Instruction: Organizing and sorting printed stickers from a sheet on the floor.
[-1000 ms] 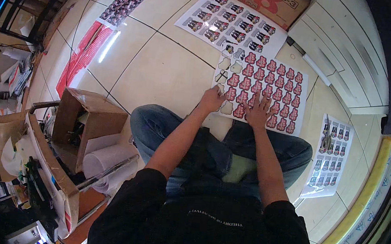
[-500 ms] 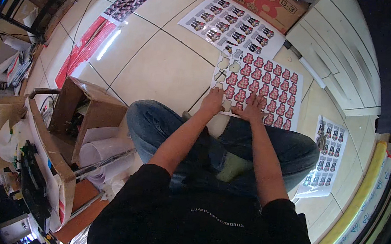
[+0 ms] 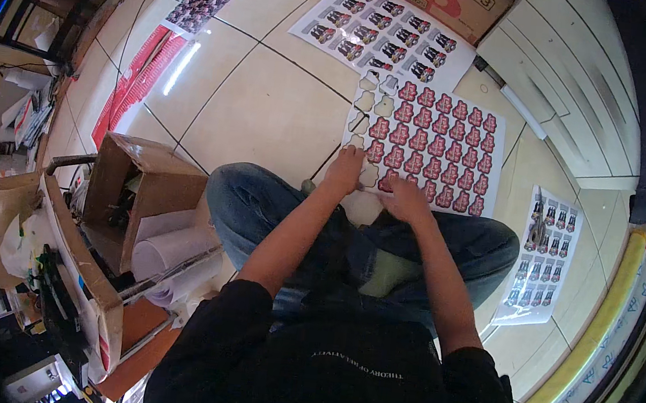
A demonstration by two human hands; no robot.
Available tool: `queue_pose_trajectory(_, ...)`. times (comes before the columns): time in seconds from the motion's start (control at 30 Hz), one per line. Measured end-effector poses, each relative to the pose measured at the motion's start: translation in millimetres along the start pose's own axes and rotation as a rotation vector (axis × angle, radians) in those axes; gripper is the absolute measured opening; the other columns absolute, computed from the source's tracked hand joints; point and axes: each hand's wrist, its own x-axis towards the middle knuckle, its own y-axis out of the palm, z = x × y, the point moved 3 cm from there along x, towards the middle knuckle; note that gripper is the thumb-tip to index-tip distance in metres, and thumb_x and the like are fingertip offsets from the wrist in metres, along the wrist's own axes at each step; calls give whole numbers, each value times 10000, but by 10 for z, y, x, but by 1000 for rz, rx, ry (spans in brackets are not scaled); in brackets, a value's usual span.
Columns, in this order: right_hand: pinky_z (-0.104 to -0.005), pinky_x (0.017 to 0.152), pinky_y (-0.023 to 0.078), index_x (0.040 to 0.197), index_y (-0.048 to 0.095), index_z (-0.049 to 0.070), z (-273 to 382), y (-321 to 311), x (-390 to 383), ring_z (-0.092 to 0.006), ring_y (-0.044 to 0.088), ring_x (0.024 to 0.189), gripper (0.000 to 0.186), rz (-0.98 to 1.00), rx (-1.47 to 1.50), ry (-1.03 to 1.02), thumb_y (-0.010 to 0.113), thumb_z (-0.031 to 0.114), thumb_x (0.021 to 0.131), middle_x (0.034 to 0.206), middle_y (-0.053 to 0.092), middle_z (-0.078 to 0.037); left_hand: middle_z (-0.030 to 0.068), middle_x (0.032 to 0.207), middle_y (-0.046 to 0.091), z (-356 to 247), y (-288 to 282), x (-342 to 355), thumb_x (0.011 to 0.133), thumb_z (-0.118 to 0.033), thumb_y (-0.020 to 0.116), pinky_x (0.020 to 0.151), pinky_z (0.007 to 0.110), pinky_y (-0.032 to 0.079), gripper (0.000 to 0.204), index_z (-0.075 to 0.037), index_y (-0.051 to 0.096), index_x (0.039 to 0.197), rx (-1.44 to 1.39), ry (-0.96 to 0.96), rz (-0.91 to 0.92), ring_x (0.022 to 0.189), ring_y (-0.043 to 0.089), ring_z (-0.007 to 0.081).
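Observation:
A white sheet of red shaped stickers [image 3: 437, 145] lies on the floor just beyond my crossed legs. Along its left side are several bare cut-out shapes [image 3: 383, 105], with floor tile showing through some. My left hand [image 3: 344, 170] has its fingers curled at the sheet's near left corner, holding the edge. Beside a cut-out gap in the bottom row, my right hand [image 3: 406, 200] has its fingers drawn together on the near edge, close to a red sticker [image 3: 390, 179]. What the right fingertips pinch is too small to make out.
Beyond lies another printed sheet [image 3: 388, 31], against a cardboard box [image 3: 446, 2]. To the right are a white drawer cabinet [image 3: 560, 85] and a printed sheet [image 3: 541, 264] with scissors [image 3: 538, 226] on it. At left stand an open carton [image 3: 150, 156] and rolled sheets [image 3: 175, 261].
My right hand has drawn back from lying spread on the stickers to the sheet's near edge, fingers now together. The left hand stays at the corner. The view has shifted slightly.

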Motion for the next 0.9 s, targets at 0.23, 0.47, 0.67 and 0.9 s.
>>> queue_pose_trajectory(0.23,-570,1082,137,1448,230,128,-76,368,589,-346,158,1384,780,-438,-221,3,501,556,854,1513,163,-138,252,829,570,103,58,229,705,-210,729,696,478,463,428,54,479,930,-565,-229,-363,809,574,419)
queue_pose_trajectory(0.47,-594,1093,10,1486,122,155,-204,566,473,-347,37,1418,926,-395,-217,84,541,605,793,1544,83,-110,151,763,605,133,288,239,589,-274,826,653,383,483,507,23,509,849,-802,-335,-262,725,611,281)
queue_pose_trajectory(0.67,-582,1093,81,1430,294,119,-296,443,413,-328,176,1392,877,-432,77,-7,685,421,706,1504,237,-90,14,727,550,144,287,250,683,-96,757,581,316,446,272,-65,507,786,-1003,-388,73,661,546,135)
queue_pose_trajectory(0.9,-430,1071,280,1325,454,65,-425,305,410,-325,398,1270,690,-524,461,-197,686,260,706,1373,434,-130,-24,806,541,4,272,211,813,-7,591,752,291,430,164,-139,497,838,-1546,-331,148,799,564,148)
